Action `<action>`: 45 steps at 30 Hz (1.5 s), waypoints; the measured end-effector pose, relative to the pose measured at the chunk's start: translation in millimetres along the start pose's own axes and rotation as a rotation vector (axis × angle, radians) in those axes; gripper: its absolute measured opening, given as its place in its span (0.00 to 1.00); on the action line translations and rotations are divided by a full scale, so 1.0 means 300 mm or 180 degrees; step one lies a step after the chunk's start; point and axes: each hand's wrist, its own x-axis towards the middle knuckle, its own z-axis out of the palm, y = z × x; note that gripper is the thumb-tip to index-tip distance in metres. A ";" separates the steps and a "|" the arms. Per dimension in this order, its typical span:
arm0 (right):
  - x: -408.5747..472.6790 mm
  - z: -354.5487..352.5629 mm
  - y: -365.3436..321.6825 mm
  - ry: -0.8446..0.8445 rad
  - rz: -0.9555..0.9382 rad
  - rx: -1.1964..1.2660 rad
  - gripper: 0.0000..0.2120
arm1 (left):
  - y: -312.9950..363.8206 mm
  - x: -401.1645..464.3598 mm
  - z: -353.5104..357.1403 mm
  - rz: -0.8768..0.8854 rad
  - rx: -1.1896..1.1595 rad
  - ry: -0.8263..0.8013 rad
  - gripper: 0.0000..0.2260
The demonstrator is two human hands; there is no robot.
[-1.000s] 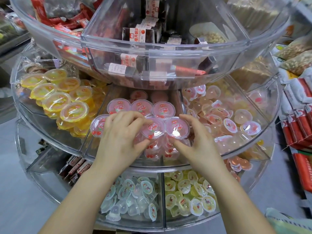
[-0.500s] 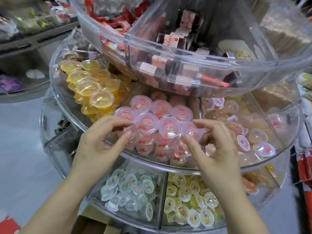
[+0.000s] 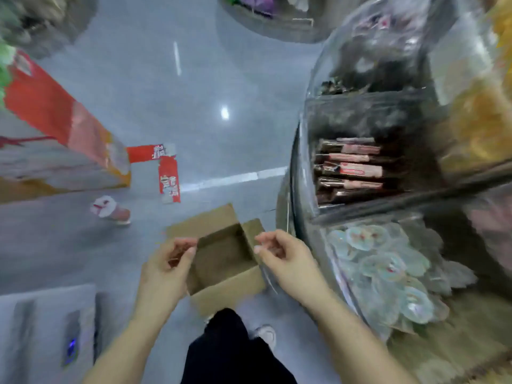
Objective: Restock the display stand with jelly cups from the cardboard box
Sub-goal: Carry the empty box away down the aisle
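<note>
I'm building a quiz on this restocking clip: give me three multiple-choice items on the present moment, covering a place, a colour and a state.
1. Where is the cardboard box?
A. on the floor beside the display stand
B. on the stand's top tier
C. on a chair

2. What colour is the floor?
A. green
B. grey
C. black

3. How does the box stand?
A. taped shut
B. crushed flat
C. open, flaps out

Answers:
1 A: it sits on the floor just left of the display stand.
2 B: the bare floor shows grey.
3 C: its flaps are spread and the brown inside shows, between the left hand and right hand.
</note>
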 end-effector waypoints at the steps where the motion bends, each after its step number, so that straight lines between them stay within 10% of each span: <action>1: 0.070 0.072 0.088 -0.0128 0.0194 -0.0107 0.05 | -0.115 0.017 -0.030 -0.0227 0.0180 0.0070 0.12; 8: 0.515 0.402 0.724 -0.0261 0.1199 -0.1034 0.20 | -0.860 0.193 -0.034 -0.1545 0.0690 0.0436 0.09; 13: 0.755 0.508 1.034 0.0088 0.1159 -0.1804 0.32 | -1.234 0.345 0.099 -0.1943 0.0788 0.0263 0.29; 21: 0.861 0.548 1.213 0.0209 0.1019 -0.1690 0.23 | -1.412 0.396 0.221 -0.1736 0.0466 0.0399 0.28; 45: 0.679 0.114 -0.439 0.1211 0.0376 -0.0712 0.20 | 0.236 0.785 -0.492 -0.0578 0.0250 0.0549 0.25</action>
